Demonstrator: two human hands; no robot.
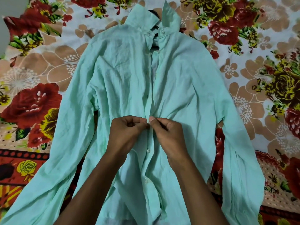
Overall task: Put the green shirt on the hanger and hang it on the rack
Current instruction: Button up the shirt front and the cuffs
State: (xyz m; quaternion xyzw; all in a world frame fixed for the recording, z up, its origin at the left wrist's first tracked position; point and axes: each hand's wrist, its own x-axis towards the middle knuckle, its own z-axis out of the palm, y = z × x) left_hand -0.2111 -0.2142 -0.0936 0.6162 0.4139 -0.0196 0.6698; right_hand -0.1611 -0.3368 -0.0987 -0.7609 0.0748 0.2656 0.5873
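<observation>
- The green shirt (123,75) lies flat and face up on a bedsheet (253,75) printed with red and yellow flowers; its sleeves spread out to both sides and its collar points away from you.
- A dark hanger (154,13) shows only in small part, inside the collar opening; the rest of it is hidden under the cloth.
- Your left hand (125,135) is closed, pinching the left edge of the shirt's front opening at mid-chest.
- Your right hand (168,135) is closed too, pinching the opposite edge, thumb up, touching the left hand's fingertips.
- Below your hands, the front is buttoned; above them, it gapes open.
</observation>
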